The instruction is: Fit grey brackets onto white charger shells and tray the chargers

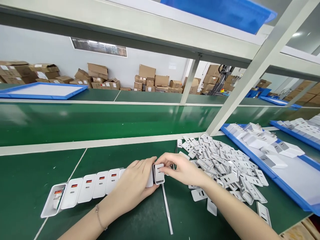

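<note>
White plastic charger shell (159, 173) sat pinched between both hands — left hand (136, 183) bracing the row (87, 190), right hand (181, 170) best pressing squarely.

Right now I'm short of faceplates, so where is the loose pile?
The pile of faceplates lies on the green bench, just right of the right hand and left of the blue tray.

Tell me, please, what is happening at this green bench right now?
A person's left hand steadies a row of white plastic charger shells lying on the green bench top, while the right hand presses a small white faceplate at the row's end. A heap of loose white faceplates lies beside it.
</note>
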`<control>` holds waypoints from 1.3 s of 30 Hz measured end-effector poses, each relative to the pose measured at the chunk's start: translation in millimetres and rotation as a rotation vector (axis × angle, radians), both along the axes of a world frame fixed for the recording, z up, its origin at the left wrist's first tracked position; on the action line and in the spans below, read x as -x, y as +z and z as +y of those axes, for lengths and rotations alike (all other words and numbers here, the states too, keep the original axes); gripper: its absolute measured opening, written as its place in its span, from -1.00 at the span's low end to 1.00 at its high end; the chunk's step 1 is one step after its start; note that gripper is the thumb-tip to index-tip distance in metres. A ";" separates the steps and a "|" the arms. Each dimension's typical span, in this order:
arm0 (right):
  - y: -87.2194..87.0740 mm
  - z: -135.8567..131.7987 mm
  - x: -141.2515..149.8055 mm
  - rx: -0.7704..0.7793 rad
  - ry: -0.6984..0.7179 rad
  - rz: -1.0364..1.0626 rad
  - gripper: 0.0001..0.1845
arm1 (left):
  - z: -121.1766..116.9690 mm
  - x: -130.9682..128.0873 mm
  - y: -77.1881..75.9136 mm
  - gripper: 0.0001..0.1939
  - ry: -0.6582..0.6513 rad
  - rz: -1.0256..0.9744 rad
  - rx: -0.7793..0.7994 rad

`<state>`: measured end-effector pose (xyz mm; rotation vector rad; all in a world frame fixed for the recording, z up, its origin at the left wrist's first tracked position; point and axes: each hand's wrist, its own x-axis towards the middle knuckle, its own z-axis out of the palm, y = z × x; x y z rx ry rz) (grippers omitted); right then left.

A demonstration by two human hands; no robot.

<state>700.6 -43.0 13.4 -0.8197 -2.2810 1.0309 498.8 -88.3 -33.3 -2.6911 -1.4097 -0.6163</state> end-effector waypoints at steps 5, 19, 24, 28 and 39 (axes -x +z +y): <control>-7.7 4.2 -4.2 0.054 0.011 -0.028 -0.91 | -0.3 -0.1 -2.0 -0.38 0.001 0.021 -0.056; -42.9 -17.1 -7.5 -0.781 0.066 -0.401 -0.46 | 2.9 0.2 -5.9 -0.45 0.004 0.004 -0.082; -18.9 -12.5 -26.8 -0.630 0.050 -0.399 -0.47 | 2.7 1.3 -6.1 -0.43 0.003 0.012 -0.068; 7.4 13.7 -63.4 -0.424 -0.445 -0.318 -0.55 | 1.3 -2.2 -3.6 -0.45 0.008 0.049 -0.102; -16.8 44.2 -87.1 -0.340 -0.371 -0.732 -0.66 | -39.9 -24.7 -26.9 -0.46 -0.087 0.353 -0.429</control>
